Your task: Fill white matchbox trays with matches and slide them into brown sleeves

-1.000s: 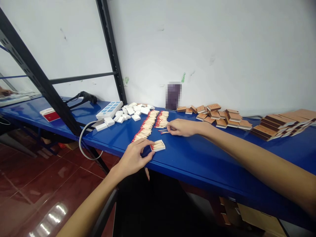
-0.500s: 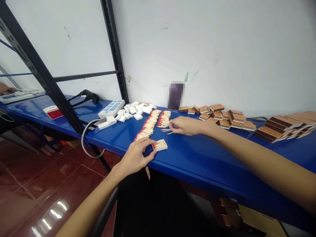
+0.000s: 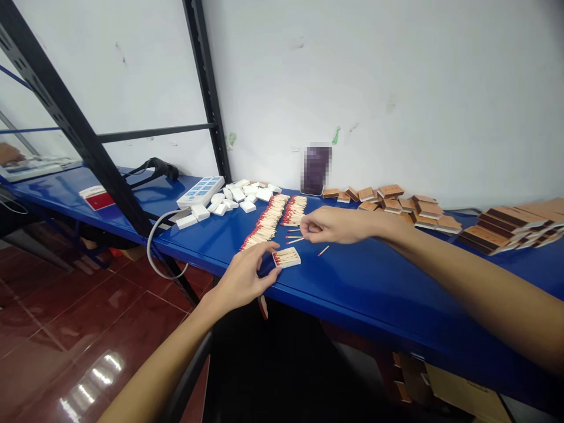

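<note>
Tabletop [image 3: 374, 282] bears a matchbox tray [image 3: 287, 257] between both hands [image 3: 244, 276].

left hand [image 3: 247, 273]: thumb, forefinger arched in a C | right hand [image 3: 326, 225]: fingers curled together | forearms [image 3: 176, 364] bare

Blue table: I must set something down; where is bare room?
Bare table lies between the match tray, right forearm and front edge; a smaller patch, between white pieces and the left match row. Crowded: along the wall, where brown boxes lie.
</note>
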`<state>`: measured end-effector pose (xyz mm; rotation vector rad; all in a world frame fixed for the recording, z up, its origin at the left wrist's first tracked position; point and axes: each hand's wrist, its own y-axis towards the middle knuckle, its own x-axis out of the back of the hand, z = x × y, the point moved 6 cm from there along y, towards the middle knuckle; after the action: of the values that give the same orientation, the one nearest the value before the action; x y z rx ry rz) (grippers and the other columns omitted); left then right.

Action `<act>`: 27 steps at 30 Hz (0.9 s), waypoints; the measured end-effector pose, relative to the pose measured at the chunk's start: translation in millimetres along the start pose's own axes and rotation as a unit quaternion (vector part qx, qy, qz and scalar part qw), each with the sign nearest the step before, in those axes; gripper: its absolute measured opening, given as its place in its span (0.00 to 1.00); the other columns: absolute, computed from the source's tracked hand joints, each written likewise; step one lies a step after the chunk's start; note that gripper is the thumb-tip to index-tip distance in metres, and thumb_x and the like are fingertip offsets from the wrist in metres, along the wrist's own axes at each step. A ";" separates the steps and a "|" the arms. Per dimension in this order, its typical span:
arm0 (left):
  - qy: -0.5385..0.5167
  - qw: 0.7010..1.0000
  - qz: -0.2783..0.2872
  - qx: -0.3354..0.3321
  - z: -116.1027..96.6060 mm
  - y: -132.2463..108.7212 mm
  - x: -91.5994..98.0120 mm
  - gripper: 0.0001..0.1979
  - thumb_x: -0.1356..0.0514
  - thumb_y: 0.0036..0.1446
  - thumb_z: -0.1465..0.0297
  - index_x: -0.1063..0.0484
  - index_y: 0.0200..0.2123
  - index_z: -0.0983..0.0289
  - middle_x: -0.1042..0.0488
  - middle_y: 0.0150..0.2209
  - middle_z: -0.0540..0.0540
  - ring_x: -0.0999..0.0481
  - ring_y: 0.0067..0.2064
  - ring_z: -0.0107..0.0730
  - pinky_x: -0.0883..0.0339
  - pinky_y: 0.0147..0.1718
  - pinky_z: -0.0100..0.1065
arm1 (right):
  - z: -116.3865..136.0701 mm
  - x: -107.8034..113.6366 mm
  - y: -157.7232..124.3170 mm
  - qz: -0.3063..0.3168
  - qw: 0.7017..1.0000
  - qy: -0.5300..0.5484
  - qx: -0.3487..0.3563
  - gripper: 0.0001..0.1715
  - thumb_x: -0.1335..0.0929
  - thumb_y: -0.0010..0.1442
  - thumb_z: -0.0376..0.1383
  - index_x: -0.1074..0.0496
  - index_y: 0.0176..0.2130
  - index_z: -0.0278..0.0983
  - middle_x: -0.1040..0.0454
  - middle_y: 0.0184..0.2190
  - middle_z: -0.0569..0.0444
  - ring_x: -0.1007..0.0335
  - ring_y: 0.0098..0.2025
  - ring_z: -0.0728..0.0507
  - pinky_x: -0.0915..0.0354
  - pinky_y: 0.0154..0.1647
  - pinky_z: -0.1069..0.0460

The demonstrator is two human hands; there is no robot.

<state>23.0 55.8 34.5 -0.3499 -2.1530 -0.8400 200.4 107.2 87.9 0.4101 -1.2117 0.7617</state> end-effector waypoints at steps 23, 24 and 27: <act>0.041 0.995 0.024 -0.091 -6.7 -2.3 -3.7 0.16 0.46 0.69 0.66 0.29 0.57 0.61 0.26 0.52 0.59 0.24 0.51 0.38 0.30 0.52 0.38 | -12.5 0.6 -17.8 0.093 0.994 -0.029 -0.043 0.17 0.27 0.52 0.42 0.26 0.42 0.39 0.25 0.35 0.53 0.32 0.30 0.45 0.40 0.28 0.51; 0.043 0.995 0.024 -0.085 -6.6 -2.4 -3.4 0.17 0.46 0.69 0.65 0.31 0.58 0.61 0.26 0.52 0.59 0.24 0.52 0.38 0.30 0.52 0.38 | -18.1 -3.1 -19.9 0.123 0.991 -0.022 -0.053 0.18 0.27 0.50 0.42 0.25 0.41 0.39 0.25 0.34 0.53 0.32 0.29 0.45 0.40 0.28 0.51; 0.048 0.996 0.031 -0.074 -7.2 -2.7 -2.7 0.17 0.47 0.69 0.65 0.33 0.58 0.60 0.26 0.53 0.59 0.24 0.51 0.39 0.30 0.52 0.40 | -24.1 -17.3 -21.0 0.193 0.979 0.014 -0.058 0.12 0.27 0.51 0.41 0.23 0.35 0.38 0.23 0.31 0.54 0.31 0.29 0.46 0.40 0.28 0.51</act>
<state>27.6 49.1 34.7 -0.4396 -1.9857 -0.9653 229.2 103.3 66.1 0.0652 -1.3196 1.0177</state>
